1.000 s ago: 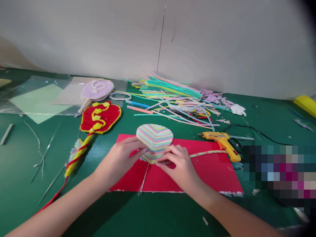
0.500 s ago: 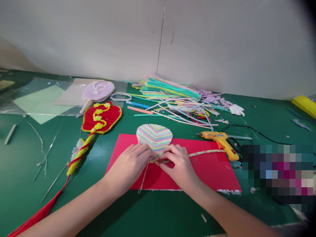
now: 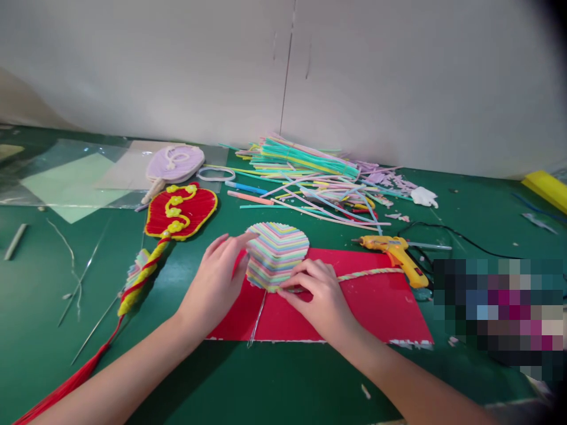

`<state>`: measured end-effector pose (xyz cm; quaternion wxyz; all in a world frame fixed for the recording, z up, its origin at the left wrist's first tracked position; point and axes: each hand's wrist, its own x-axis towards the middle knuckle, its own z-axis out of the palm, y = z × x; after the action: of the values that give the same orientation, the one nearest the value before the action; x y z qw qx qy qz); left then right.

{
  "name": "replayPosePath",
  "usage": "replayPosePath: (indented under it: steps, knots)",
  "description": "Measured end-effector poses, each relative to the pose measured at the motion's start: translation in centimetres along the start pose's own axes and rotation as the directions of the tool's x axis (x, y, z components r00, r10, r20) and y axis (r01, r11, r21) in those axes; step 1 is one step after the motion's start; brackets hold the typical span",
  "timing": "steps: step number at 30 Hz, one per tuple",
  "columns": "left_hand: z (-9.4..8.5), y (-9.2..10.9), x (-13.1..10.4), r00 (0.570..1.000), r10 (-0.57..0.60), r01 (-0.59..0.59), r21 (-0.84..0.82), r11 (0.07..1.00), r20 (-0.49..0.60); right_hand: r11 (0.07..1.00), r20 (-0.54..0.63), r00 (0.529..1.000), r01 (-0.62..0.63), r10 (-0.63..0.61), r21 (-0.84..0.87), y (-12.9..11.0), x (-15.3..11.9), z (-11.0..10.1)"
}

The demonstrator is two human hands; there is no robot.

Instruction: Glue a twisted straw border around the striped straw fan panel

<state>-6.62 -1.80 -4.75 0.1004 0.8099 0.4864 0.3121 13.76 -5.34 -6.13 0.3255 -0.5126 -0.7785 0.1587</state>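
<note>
A round fan face (image 3: 278,254) in pastel chevron stripes, apparently made of pipe cleaners, lies over a red board (image 3: 363,307). At its lower right edge, my right hand (image 3: 319,290) pinches a twisted pastel cord (image 3: 370,273) against the rim; the cord's other end trails right across the board. My left hand (image 3: 219,271) is at the fan's left edge, fingers apart, the index fingertip over or touching the stripes; I cannot tell which. Below the fan hangs a thin wire loop (image 3: 257,321).
A yellow glue gun (image 3: 398,251) lies at the board's right corner. Pastel pipe cleaners (image 3: 305,162) are heaped behind. Left of the board are a red-and-yellow fan (image 3: 199,212) with a red tassel (image 3: 84,378) and a lilac fan (image 3: 181,162). A wall stands behind the table.
My left hand has let go at the fan's bottom edge and moved up and left, its fingers spreading. The fan's lower part now shows. My right hand keeps its pinch.
</note>
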Motion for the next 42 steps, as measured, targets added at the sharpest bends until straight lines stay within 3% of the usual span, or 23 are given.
replayPosePath:
  steps: [3,6,8,14,19,26,31,33,36,38,40,42]
  knots:
    - [0.2,0.0,-0.1,0.991,0.095,-0.092,-0.04,0.995,0.089,1.0,0.002,1.0,0.001,-0.001,-0.011,0.1,0.0,0.1]
    - [0.2,0.3,-0.4,0.934,0.261,-0.232,-0.141,0.963,0.246,1.0,0.0,1.0,0.01,-0.01,-0.029,0.1,0.0,0.0]
    - [0.1,0.6,-0.6,0.904,0.314,-0.278,-0.161,0.947,0.289,0.999,0.004,1.0,0.015,-0.015,-0.042,0.0,0.0,-0.1]
    - [-0.2,1.1,-0.9,0.867,0.391,-0.377,-0.106,0.92,0.308,0.998,0.015,1.0,0.004,-0.003,-0.055,0.0,-0.1,-0.1]
    - [-0.2,1.0,-0.7,0.865,0.392,-0.382,-0.094,0.919,0.313,0.999,0.014,1.0,0.007,-0.007,-0.048,0.1,-0.1,-0.2]
    - [-0.3,1.0,0.0,0.858,0.371,-0.353,-0.116,0.928,0.356,0.999,0.026,0.999,0.031,-0.031,-0.03,1.4,-0.1,-3.1]
    - [0.0,0.8,0.3,0.855,0.344,-0.314,-0.14,0.939,0.388,0.994,-0.019,1.0,-0.026,0.024,-0.108,4.6,-1.1,-7.3]
    - [0.1,0.7,0.4,0.849,0.346,-0.312,-0.151,0.938,0.399,0.963,-0.183,0.98,-0.118,0.074,-0.241,6.8,-1.9,-9.4]
    - [0.2,0.6,0.5,0.85,0.346,-0.311,-0.153,0.938,0.397,0.81,-0.335,0.925,-0.333,0.18,-0.483,10.6,-3.1,-12.1]
    - [0.2,0.6,0.5,0.852,0.353,-0.316,-0.158,0.936,0.386,0.715,-0.318,0.895,-0.443,0.314,-0.541,12.8,-3.6,-13.3]
    - [0.2,0.6,0.5,0.855,0.359,-0.32,-0.165,0.933,0.375,0.695,-0.231,0.844,-0.531,0.484,-0.484,14.4,-3.8,-13.8]
    - [0.1,0.6,0.5,0.858,0.359,-0.319,-0.167,0.933,0.368,0.704,-0.199,0.822,-0.561,0.533,-0.436,15.1,-3.7,-14.0]
